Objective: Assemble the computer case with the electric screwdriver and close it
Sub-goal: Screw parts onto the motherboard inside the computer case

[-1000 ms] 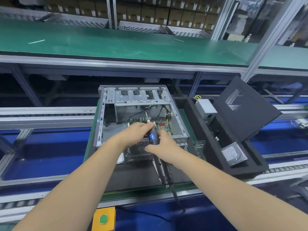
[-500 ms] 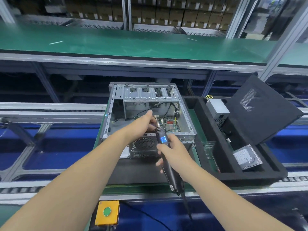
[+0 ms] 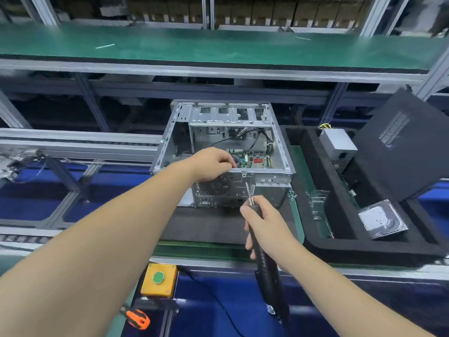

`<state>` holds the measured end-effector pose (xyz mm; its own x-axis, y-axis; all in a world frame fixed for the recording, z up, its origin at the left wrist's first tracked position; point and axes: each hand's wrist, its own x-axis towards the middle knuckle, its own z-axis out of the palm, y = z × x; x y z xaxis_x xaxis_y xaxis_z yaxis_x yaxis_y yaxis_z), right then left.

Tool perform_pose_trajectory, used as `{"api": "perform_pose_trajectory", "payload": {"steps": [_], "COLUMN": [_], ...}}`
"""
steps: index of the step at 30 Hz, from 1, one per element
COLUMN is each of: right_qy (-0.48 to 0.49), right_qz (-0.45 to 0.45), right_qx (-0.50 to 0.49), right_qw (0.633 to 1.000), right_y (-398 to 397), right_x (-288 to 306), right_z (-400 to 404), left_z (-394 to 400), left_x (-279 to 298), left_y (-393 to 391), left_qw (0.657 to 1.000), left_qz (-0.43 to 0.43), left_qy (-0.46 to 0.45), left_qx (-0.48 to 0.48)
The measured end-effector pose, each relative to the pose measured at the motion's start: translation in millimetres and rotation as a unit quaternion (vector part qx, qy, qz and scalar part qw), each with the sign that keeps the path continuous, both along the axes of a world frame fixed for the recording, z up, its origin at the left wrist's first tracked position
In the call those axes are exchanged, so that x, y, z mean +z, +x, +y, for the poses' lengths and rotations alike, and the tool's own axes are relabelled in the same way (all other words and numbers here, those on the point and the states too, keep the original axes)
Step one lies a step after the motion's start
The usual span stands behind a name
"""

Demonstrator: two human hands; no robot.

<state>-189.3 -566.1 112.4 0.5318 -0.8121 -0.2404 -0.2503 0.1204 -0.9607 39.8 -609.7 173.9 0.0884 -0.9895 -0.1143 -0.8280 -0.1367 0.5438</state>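
An open silver computer case (image 3: 279, 152) lies on a dark mat, its motherboard and cables showing inside. My left hand (image 3: 212, 162) sits at the case's near rim with fingers curled; whether it pinches something small cannot be told. My right hand (image 3: 264, 223) grips the black electric screwdriver (image 3: 268, 268), held in front of the case with its bit pointing up at the rear panel, clear of the inside. The black side panel (image 3: 401, 144) leans tilted at the right.
A black foam tray (image 3: 315, 244) at the right holds a grey power supply (image 3: 337, 142) and a hard drive (image 3: 381, 222). A yellow box with a green button (image 3: 159, 279) and an orange-handled tool (image 3: 138, 318) sit at the near edge. A green shelf (image 3: 218, 49) runs behind.
My right hand has pulled the screwdriver back out of the case toward me. My left hand has stayed at the case's near rim. The view has shifted.
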Motion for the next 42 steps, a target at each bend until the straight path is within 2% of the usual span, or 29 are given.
{"api": "perform_pose_trajectory", "payload": {"steps": [7,15,26,33,42], "right_qy": [0.016,0.001,-0.006,0.001,-0.018], "right_qz": [0.027,0.051,0.090,0.090,0.110], "right_qx": [0.011,0.009,-0.012,-0.020,-0.018], "right_qw": [0.999,0.999,0.996,0.996,0.994], "right_y": [22,34,53,55,61], "right_x": [0,-11,-1,1,-1], "right_z": [-3,-1,-6,-6,-8], "left_z": [-8,-10,-7,-8,-5], "left_x": [11,1,-11,-16,-13], "left_y": [8,22,26,29,27], "left_qw": [0.998,0.998,0.996,0.999,0.998], "left_qz": [0.039,0.029,0.087,0.044,0.051], "left_qy": [0.049,0.045,0.003,-0.006,-0.003], "left_qx": [-0.021,-0.017,-0.020,-0.028,-0.027]}}
